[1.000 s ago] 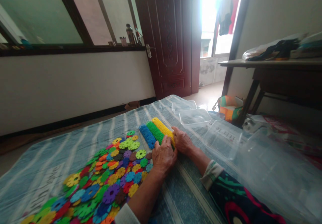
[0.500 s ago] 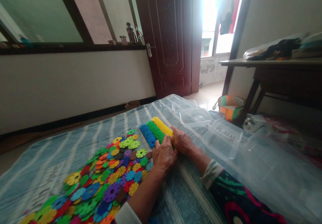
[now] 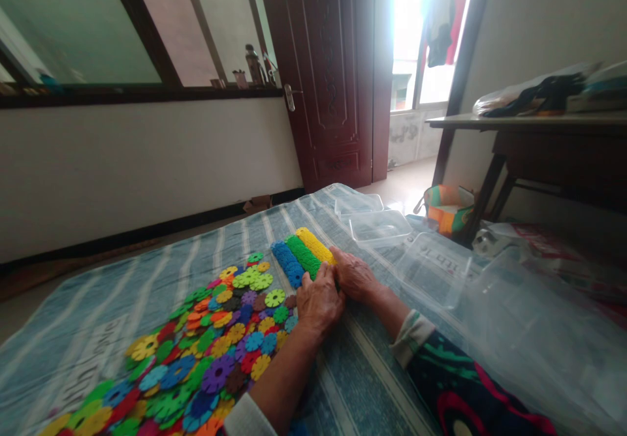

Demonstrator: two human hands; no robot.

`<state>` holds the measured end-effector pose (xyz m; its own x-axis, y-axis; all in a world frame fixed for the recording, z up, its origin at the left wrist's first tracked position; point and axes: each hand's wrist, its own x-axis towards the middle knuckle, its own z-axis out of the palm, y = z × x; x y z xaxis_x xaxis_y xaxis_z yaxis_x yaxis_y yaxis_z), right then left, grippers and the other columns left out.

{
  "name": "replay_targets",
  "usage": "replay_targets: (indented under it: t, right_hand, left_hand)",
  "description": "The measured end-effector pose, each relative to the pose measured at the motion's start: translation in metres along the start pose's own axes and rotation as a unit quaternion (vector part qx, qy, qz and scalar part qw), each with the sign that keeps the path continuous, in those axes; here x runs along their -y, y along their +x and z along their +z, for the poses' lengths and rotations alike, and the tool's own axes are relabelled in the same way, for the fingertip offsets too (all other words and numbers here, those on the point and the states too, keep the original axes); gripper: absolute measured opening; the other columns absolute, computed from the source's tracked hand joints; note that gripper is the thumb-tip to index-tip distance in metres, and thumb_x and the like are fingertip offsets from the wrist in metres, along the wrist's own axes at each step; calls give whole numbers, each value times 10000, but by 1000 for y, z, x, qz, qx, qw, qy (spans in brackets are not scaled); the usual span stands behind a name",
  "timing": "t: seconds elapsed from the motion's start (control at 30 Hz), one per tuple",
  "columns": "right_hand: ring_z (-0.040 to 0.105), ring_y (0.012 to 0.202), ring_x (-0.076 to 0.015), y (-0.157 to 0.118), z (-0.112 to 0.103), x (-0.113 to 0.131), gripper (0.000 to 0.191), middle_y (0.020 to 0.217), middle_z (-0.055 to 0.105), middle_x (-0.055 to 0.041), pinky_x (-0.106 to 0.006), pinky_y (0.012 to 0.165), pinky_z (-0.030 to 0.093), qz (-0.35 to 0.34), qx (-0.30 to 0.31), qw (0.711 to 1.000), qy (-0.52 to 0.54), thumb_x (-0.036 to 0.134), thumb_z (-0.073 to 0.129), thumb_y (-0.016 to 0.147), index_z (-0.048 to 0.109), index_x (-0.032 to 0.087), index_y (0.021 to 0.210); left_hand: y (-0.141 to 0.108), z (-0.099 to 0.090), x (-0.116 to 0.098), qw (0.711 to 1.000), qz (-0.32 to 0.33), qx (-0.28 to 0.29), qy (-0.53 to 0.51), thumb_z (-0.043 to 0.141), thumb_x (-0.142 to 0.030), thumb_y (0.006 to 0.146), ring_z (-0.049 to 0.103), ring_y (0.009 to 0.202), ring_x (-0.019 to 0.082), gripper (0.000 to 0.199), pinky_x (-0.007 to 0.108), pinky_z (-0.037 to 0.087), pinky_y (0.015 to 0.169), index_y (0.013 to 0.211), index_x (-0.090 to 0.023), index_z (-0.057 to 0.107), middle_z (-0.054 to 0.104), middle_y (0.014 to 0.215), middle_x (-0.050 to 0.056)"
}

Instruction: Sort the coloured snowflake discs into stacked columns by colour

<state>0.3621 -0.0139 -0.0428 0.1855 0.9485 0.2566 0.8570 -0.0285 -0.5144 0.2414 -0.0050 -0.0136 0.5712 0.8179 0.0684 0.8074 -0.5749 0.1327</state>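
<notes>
Three rolls of stacked discs lie side by side on the striped cloth: a blue stack (image 3: pixel 288 264), a green stack (image 3: pixel 304 256) and a yellow stack (image 3: pixel 315 245). My left hand (image 3: pixel 321 300) has its fingertips on the near end of the green stack, close to the blue one. My right hand (image 3: pixel 353 275) is closed round the near end of the yellow stack, its fingers partly hidden. Both hands touch each other. Left of them spreads a large heap of loose notched discs (image 3: pixel 218 374) in many colours.
Clear plastic boxes (image 3: pixel 380 228) and a box lid (image 3: pixel 435 269) lie right of the stacks. Clear plastic bags (image 3: pixel 543 338) are at the lower right. Beyond stand a desk (image 3: pixel 533 123), a colourful basket (image 3: pixel 448 211) and a door (image 3: pixel 333 77).
My right hand has shifted very slightly left against the yellow stack's near end. The stacks and my left hand look almost unmoved.
</notes>
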Motion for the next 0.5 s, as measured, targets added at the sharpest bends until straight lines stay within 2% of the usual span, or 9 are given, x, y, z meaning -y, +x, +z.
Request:
replay_targets:
  t: [0.23,0.5]
  right_hand:
    - [580,1117,-235,-1,0,3,478,1244,616,-158,-350,941,418,9,-7,1000,10,185,365,912,417,117,1382]
    - [595,1103,-213,-1,0,2,519,1259,619,-122,-334,924,427,38,-5,999,15,211,400,914,358,191,1431]
  left_hand:
    - [0,1,0,1000,-1,-7,-7,431,-366,850,468,1169,351,449,496,417,938,1282,-266,504,499,1399,42]
    - [1,3,2,1000,-3,-3,-7,437,-400,855,455,1209,349,445,486,417,954,1276,-282,517,488,1412,42]
